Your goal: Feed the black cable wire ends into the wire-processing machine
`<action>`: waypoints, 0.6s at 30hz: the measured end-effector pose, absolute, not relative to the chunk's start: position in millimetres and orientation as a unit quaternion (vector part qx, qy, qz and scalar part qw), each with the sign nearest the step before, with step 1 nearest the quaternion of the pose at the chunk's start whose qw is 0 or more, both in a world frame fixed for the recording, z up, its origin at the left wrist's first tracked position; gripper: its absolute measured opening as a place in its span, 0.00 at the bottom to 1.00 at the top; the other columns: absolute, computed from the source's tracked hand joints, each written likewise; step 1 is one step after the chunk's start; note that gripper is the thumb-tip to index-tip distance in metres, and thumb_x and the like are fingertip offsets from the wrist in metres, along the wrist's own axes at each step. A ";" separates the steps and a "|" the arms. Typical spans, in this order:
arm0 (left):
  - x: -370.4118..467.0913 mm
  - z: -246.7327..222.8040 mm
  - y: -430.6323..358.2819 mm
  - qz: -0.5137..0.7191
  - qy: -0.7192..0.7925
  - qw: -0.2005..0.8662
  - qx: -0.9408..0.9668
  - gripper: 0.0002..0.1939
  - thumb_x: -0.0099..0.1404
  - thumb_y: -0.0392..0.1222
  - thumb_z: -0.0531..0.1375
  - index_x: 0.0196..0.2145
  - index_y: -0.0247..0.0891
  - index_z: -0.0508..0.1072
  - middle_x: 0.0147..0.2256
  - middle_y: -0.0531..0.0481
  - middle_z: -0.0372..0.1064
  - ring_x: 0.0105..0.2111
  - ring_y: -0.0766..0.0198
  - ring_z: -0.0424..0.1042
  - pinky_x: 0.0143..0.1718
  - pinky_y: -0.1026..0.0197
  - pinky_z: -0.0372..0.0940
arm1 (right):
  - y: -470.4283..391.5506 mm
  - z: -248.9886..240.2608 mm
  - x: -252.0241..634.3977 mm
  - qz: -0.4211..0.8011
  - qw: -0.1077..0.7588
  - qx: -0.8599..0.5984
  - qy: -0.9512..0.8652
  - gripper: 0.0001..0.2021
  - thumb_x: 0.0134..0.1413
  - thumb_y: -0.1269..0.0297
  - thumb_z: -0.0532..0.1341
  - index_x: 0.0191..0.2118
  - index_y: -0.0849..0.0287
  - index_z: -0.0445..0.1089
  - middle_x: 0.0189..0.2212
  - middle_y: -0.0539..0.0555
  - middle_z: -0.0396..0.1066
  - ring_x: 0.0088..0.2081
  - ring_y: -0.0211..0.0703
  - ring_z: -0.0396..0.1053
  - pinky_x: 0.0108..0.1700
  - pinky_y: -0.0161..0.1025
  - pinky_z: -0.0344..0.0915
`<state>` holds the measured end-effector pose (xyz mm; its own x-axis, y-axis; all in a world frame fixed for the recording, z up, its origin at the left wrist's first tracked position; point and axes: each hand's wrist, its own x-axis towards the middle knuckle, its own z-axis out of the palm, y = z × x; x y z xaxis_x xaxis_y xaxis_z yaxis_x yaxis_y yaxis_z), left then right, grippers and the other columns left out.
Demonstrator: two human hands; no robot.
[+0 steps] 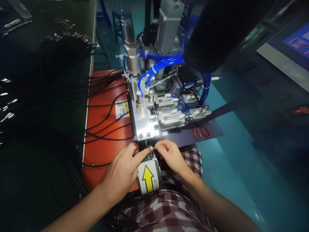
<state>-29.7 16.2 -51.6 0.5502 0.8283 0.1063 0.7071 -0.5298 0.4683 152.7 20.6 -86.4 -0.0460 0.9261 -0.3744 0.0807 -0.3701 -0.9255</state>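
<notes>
My left hand (125, 167) is closed, thumb and fingers pinching a black cable at the front of a metal machine (142, 124). Just right of it, my right hand (170, 154) pinches the thin coloured wires (154, 148) at the cable's end. Both sets of fingertips nearly meet above a black-and-white drum (149, 177) with a yellow arrow. Small parts between the fingertips are too tiny to make out. Several black cables (108, 129) run from the left across the orange-red plate (106, 116) to the machine's edge.
A large bundle of black cables (65, 51) with shiny ends lies at the left. Red-handled scissors (202, 132) rest on the dark plate right of the machine. Blue air tubes (166, 61) arch over the machine. A screen (299, 42) stands at the upper right.
</notes>
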 end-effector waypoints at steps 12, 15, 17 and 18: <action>-30.4 -52.3 16.4 0.168 0.443 0.186 0.861 0.21 0.63 0.27 0.47 0.49 0.37 0.70 0.36 0.44 0.62 0.35 0.58 0.66 0.32 0.59 0.67 | 17.0 -73.0 142.6 0.402 0.365 -0.614 -0.573 0.06 0.54 0.62 0.59 0.31 0.57 0.71 0.20 0.49 0.63 0.22 0.38 0.58 0.26 0.35 0.56; -31.4 -52.7 16.0 0.171 0.442 0.190 0.860 0.20 0.64 0.28 0.47 0.49 0.38 0.70 0.36 0.44 0.62 0.35 0.58 0.66 0.32 0.59 0.67 | 14.3 -74.1 143.2 0.387 0.374 -0.614 -0.578 0.07 0.55 0.63 0.58 0.29 0.57 0.69 0.22 0.50 0.65 0.23 0.39 0.60 0.27 0.36 0.56; -31.7 -52.7 16.0 0.168 0.441 0.194 0.860 0.20 0.64 0.29 0.47 0.49 0.38 0.70 0.36 0.44 0.62 0.35 0.58 0.66 0.32 0.58 0.67 | 14.4 -75.6 144.3 0.437 0.382 -0.612 -0.537 0.07 0.55 0.62 0.57 0.29 0.57 0.68 0.21 0.49 0.64 0.23 0.38 0.59 0.26 0.35 0.56; -31.6 -52.5 16.0 0.167 0.441 0.197 0.860 0.20 0.64 0.29 0.47 0.49 0.38 0.70 0.36 0.44 0.62 0.35 0.58 0.66 0.32 0.58 0.67 | 15.4 -76.9 144.9 0.481 0.387 -0.606 -0.500 0.08 0.54 0.61 0.58 0.28 0.58 0.67 0.20 0.49 0.63 0.22 0.37 0.58 0.25 0.35 0.55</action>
<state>-31.6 16.0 -52.5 0.5555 0.8238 0.1133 0.6927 -0.5338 0.4849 144.9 15.4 -76.9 0.0355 0.9799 -0.1963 0.2340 -0.1991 -0.9516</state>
